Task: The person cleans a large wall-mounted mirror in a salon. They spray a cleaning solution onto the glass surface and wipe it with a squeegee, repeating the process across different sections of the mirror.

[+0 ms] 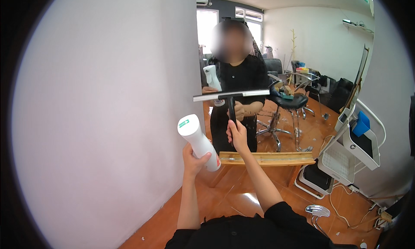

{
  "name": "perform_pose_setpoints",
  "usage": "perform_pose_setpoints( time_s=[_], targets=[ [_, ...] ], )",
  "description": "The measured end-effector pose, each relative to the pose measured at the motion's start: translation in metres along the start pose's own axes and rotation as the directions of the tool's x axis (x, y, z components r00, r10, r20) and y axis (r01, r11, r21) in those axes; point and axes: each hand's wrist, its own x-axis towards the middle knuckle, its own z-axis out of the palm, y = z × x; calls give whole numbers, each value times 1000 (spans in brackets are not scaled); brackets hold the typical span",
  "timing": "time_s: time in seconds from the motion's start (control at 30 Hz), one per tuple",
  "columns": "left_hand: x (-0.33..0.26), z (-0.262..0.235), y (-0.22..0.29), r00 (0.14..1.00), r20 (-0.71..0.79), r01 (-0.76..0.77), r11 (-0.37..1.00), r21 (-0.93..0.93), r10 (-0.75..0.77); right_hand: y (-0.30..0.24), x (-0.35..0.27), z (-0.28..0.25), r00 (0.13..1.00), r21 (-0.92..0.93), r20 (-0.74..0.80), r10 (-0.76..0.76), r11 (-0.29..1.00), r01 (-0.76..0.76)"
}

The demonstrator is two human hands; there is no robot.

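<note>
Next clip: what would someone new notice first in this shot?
At the centre, the right hand holds up a squeegee, blade level at the top. Beside it, the left hand grips a white bottle. Behind them a person in black seems mirrored above a wooden ledge.

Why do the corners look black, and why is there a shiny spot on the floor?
Head view: the fisheye lens makes a round picture, so the corners stay black and edges like the wall bend; the shiny spot on the floor is glare from a light; the mirrored face is blurred.
</note>
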Motion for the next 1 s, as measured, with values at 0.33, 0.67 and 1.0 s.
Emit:
perform_pose_setpoints(
  time_s=[0.33, 0.67, 1.0],
  targets=[
    [10, -9, -12, 999, 26, 38, 999, -32, -37, -4, -31, -52, 998, -361, -24, 65, 930, -70],
    [29, -23, -18, 997, 74, 25, 999, -40, -22, -132, 9, 1, 818, -861, 333, -469, 202, 466],
    [36, -9, -13, 994, 79, 85, 988, -128, -75, -157, 63, 25, 646, -850, 372, -667, 35, 526]
  ],
)
